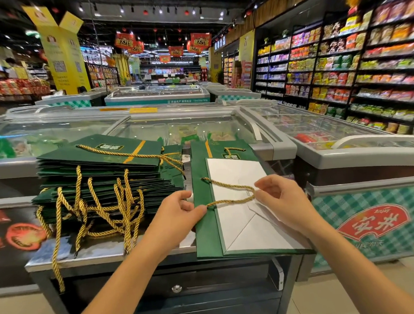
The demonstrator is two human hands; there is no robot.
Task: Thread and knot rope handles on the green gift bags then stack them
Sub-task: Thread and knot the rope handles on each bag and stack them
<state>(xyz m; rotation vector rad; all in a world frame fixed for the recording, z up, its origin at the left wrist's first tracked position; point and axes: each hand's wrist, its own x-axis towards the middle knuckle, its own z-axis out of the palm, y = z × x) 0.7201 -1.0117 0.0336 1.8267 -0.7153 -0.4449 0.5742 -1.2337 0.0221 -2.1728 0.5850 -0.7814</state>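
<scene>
Counter (110, 254): green bag (205, 229) (white flap (233, 222) up); left hand (177, 206), right hand (280, 196) pinch gold rope (230, 201).

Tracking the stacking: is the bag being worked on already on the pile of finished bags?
No, the bag lies flat on the counter, to the right of the pile.

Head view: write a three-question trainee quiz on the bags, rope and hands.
1. True or false: the stack of bags lies right of the bag being threaded.
2. The right hand pinches: A the rope; B scissors; C nothing.
3. Which hand pinches the bag's green edge?
Key: 1 false, it lies to the left; 2 A; 3 the left hand.
</scene>
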